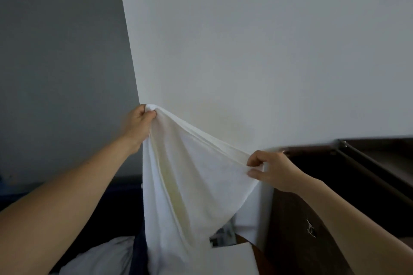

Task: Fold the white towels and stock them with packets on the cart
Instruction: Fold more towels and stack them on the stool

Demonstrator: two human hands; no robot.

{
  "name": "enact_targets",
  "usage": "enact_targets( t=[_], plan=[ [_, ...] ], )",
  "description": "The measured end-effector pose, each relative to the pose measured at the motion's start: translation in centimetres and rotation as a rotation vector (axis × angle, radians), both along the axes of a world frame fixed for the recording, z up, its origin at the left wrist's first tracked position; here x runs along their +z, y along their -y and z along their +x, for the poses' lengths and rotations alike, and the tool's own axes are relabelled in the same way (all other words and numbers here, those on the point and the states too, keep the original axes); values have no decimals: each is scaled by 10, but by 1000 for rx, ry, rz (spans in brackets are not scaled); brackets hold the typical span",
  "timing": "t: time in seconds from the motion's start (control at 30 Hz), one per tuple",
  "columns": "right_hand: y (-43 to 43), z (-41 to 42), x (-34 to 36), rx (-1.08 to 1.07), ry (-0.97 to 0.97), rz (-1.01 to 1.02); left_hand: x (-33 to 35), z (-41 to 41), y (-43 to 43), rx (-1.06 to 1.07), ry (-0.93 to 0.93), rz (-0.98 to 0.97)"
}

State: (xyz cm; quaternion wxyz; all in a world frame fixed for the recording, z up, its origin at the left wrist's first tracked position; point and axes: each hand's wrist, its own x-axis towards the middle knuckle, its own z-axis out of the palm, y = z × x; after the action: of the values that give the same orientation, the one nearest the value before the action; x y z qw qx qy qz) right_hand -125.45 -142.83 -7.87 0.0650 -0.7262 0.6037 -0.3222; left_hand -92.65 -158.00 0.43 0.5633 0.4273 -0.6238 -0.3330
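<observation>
Up in the air, the white towel hangs stretched between the person's two bare arms, clear of any surface. The left grip is the higher one; its fingers are curled tight round a bunched corner of the cloth, and a small knob of fabric pokes out above the knuckles. The right grip sits lower and off to the other side, pinching the top edge between thumb and bent fingers.

Between the two grips the top hem runs taut in a downward slant, gathered into several ridges. Below that line the towel falls in loose folds, widest under the left grip and narrowing toward the right grip. A yellowish band runs down one long fold beneath the left grip.

Behind both grips stands a pale wall, and beyond the left grip a grey wall meets it at a corner. Just behind and under the right grip is a dark wooden cabinet with a small metal handle on its front. Far below the left grip lies a rumpled white cloth on something dark blue. Under the towel's hanging end a flat white sheet shows; what it is I cannot tell.
</observation>
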Motion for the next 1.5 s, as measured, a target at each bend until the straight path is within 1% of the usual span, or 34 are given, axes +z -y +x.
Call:
enact_targets(
  t=[0.17, 0.27, 0.37, 0.4, 0.47, 0.53, 0.6, 0.67, 0.73, 0.83, 0.93, 1.0, 1.07, 1.13, 1.2, 1.3, 1.4, 1.5],
  plan=[
    [-3, 13, -13, 113, -207, -154, -16, 5, -5, 17, 38, 26],
    [-6, 22, -32, 191, -244, -249, -15, 3, -9, -12, 31, 12],
    [-9, 33, -49, 207, -259, -259, -15, -1, -14, -42, 29, 2],
    [-9, 35, -54, 192, -281, -224, -15, -2, -15, -51, 28, -2],
    [-9, 33, -60, 154, -326, -86, -16, -2, -18, -73, 19, -5],
    [-10, 29, -64, 128, -421, 54, -17, 1, -19, -90, 24, 2],
    [-10, 28, -65, 85, -520, 126, -18, 5, -22, -99, 43, 8],
    [-10, 26, -62, 32, -572, 146, -21, 12, -23, -108, 59, -7],
    [-8, 25, -57, 8, -606, 181, -24, 20, -26, -124, 92, -17],
    [-5, 27, -46, 2, -590, 361, -29, 29, -33, -182, 149, -2],
    [-8, 36, -42, 90, -612, 490, -35, 31, -39, -222, 149, 31],
    [-10, 44, -42, 145, -577, 538, -35, 32, -42, -227, 128, 36],
    [-9, 53, -47, 182, -502, 589, -36, 36, -43, -243, 120, 44],
    [-5, 60, -56, 157, -380, 628, -39, 39, -44, -258, 122, 57],
    [-3, 63, -62, 111, -335, 616, -41, 41, -46, -270, 132, 66],
    [0, 62, -66, 102, -397, 608, -44, 43, -49, -264, 161, 81],
    [-2, 64, -64, 169, -505, 592, -48, 44, -50, -250, 165, 97],
    [-3, 67, -65, 201, -548, 608, -50, 45, -51, -230, 168, 98]
  ],
)
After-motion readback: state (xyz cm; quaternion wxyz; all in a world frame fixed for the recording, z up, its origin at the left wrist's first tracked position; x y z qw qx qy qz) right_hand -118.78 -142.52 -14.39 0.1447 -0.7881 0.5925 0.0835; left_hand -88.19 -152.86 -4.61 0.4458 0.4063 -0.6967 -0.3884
